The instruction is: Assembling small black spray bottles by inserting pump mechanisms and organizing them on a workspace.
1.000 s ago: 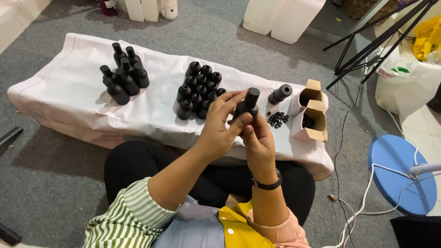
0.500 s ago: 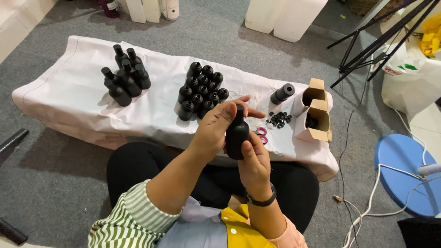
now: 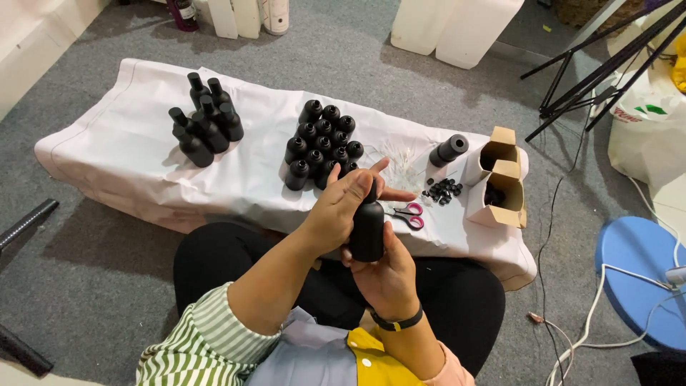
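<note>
Matte black plastic bottle (image 3: 368, 229) stands nearly upright in the person's hands, its long axis running up and down in the view, neck end toward the desk and base toward the person's body. It is held above the lap, just in front of the near edge of the low desk covered with a white cloth (image 3: 107, 154).

Right hand (image 3: 386, 275) cups the bottle from below, palm up, fingers closed around its lower body, a black band on the wrist. Left hand (image 3: 343, 207) comes in from the left with the forearm raised across the lap; its fingers are closed over the bottle's top, with the index and middle fingers stretched out past the neck. Whether a cap sits on the neck cannot be told, since that hand covers it.

On the desk, a tight cluster of open-necked black bottles (image 3: 321, 143) stands just beyond the hands, and a group of capped black bottles (image 3: 204, 118) stands well apart to the left. Pink-handled scissors (image 3: 409, 214) lie near the bottle's right side, beside a small heap of black caps (image 3: 443, 191). One black bottle lying on its side (image 3: 449, 150) rests near two open brown cardboard boxes (image 3: 500, 179).
</note>
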